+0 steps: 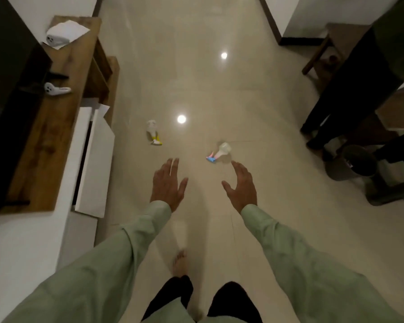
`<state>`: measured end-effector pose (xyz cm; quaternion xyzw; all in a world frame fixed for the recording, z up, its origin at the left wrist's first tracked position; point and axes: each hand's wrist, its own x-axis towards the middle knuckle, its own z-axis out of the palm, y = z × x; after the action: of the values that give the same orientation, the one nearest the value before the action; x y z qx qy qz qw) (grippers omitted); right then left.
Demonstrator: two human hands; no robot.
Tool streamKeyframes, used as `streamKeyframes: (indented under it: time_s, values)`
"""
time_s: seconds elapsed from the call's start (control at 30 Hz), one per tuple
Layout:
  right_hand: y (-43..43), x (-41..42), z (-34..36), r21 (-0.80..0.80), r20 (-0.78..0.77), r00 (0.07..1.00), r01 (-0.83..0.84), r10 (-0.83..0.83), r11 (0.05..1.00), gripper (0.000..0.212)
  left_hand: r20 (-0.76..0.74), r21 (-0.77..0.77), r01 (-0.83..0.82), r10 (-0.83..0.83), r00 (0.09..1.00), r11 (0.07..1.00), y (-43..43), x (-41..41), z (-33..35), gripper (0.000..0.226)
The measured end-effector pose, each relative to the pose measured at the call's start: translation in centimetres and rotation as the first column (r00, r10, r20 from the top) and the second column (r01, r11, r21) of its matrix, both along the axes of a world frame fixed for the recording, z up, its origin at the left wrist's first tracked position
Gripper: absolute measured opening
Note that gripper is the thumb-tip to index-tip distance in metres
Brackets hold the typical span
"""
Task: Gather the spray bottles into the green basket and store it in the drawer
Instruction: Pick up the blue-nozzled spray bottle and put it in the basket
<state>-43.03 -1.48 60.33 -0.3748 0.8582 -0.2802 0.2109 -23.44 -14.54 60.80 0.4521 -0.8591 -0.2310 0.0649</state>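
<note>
Two clear spray bottles lie on their sides on the glossy beige floor. One with a yellow nozzle (153,132) lies ahead and left of my left hand (167,184). The other, with a blue and pink nozzle (219,152), lies just beyond my right hand (241,186), a little to its left. Both hands are held out over the floor with fingers spread and nothing in them. No green basket is in view. A white drawer (96,164) of the low cabinet on the left stands pulled out.
A wooden-topped TV cabinet (56,127) runs along the left with a dark screen, a white headset on paper (61,34) and a white controller (55,89). A dark table (350,85), a wooden bench (329,47) and a round stool (352,162) stand on the right. My bare foot (180,264) is on the floor.
</note>
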Motion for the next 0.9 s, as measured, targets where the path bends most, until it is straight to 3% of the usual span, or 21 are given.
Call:
streamKeyframes:
  time_s: [0.23,0.43,0.63,0.9]
  values:
    - [-8.8,-12.8,-3.8,0.093,-0.026,0.994,-0.102,0.105,0.99,0.078,0.031,0.046,-0.028,0.026,0.999,0.999,-7.6,-12.0,-2.8,0.065]
    - [-18.7,-27.6,-14.9,0.3,-0.009,0.938,-0.327,0.345,0.896,0.087,0.113,0.084,-0.18,0.17,0.979,0.98,-13.9,-22.6,-12.4,0.065]
    - [-27.6,-36.3,-30.0,0.469,-0.037,0.798,-0.517,0.601,0.716,0.097,0.147,0.164,-0.28,0.257,0.955,0.946,-19.1,-30.3,-25.9,0.065]
    - [-33.8,-40.2,-56.2,0.632,-0.074,0.521,-0.635,0.85,0.444,0.104,0.127,0.216,-0.347,0.327,0.937,0.912,-24.2,-34.8,-49.6,0.063]
